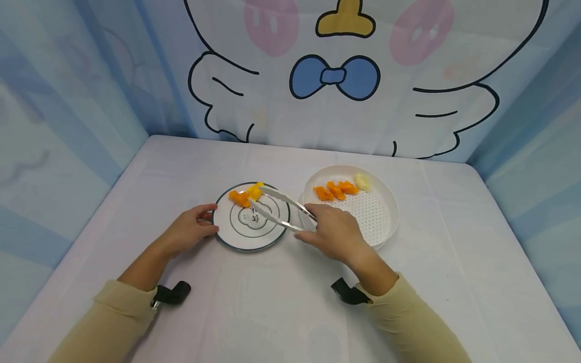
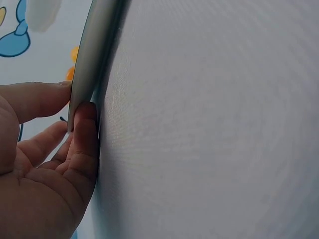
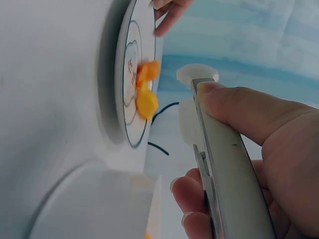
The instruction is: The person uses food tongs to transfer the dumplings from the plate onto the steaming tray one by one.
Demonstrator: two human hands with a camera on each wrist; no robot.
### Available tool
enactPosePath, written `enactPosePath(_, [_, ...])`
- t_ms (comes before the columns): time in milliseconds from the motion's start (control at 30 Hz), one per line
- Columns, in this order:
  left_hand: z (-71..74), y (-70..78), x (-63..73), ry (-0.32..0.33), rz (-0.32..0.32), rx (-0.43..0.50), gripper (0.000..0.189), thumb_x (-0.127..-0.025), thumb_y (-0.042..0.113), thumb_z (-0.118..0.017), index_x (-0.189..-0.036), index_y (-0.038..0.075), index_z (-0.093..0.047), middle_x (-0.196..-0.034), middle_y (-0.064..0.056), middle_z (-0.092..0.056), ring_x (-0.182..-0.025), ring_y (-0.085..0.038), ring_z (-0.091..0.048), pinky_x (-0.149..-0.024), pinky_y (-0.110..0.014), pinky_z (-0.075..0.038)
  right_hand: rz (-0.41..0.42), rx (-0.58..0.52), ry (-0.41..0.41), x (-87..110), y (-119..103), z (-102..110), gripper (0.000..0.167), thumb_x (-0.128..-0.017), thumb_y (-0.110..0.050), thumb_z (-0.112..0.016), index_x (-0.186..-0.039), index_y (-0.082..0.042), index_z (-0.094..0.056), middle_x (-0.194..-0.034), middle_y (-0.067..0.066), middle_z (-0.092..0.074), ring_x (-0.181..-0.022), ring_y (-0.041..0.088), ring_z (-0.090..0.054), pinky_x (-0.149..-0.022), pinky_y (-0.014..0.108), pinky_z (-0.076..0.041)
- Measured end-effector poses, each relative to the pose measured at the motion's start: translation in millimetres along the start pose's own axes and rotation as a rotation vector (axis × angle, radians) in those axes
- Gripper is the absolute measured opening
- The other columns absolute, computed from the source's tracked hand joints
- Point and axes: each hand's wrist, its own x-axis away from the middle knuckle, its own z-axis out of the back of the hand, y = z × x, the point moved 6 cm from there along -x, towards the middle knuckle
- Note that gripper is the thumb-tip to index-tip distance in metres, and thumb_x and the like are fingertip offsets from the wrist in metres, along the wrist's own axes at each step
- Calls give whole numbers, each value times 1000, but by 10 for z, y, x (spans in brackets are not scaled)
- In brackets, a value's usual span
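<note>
My left hand [image 1: 191, 229] holds the near-left rim of a white plate [image 1: 247, 242] with green rings. In the left wrist view, the thumb [image 2: 42, 99] lies against the rim and the fingers reach under it. On the plate's far side sit an orange piece [image 1: 240, 198] and a yellow piece [image 1: 255, 191], side by side. Metal tongs [image 1: 277, 218] are gripped in my right hand [image 1: 338, 232]. Their pale tips are spread apart over the plate, close to the yellow piece; the right wrist view shows nothing between them.
Right of the plate stands a round white dish [image 1: 386, 232] with a dimpled bottom. Three orange pieces [image 1: 336, 190] and one pale yellow piece [image 1: 362, 182] lie along its far side. Printed curtains [image 1: 336, 121] hang behind the white table [image 1: 272, 312] and at its sides.
</note>
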Motion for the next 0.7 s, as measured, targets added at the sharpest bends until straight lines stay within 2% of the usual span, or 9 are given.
enactPosePath(100, [8, -6, -4, -2, -3, 1, 64, -97, 13, -64, -153, 3, -35, -137, -23, -45, -113, -34, -53, -98, -44, -47, -5, 23, -28, -77, -85, -63, 66, -86, -44, -77, -138, -6, -59, -120, 9, -68, -91, 23, -61, -72, 41, -51])
enactPosePath(333, [18, -12, -18, -9, -11, 5, 65, -96, 14, -64, -153, 3, -35, -138, -23, -44, -115, -34, -53, -99, -45, -47, -25, 52, -79, -241, -200, -205, 67, -88, -45, -75, -139, -4, -57, -130, 12, -64, -114, 29, -62, -91, 47, -51])
enactPosePath(700, [20, -27, -26, -20, -26, 14, 65, -97, 14, -64, -153, 2, -35, -137, -24, -44, -114, -34, -53, -97, -42, -49, -27, 82, -121, -427, -275, -366, 60, -90, -43, -72, -136, -6, -59, -128, 9, -66, -105, 25, -63, -86, 43, -52])
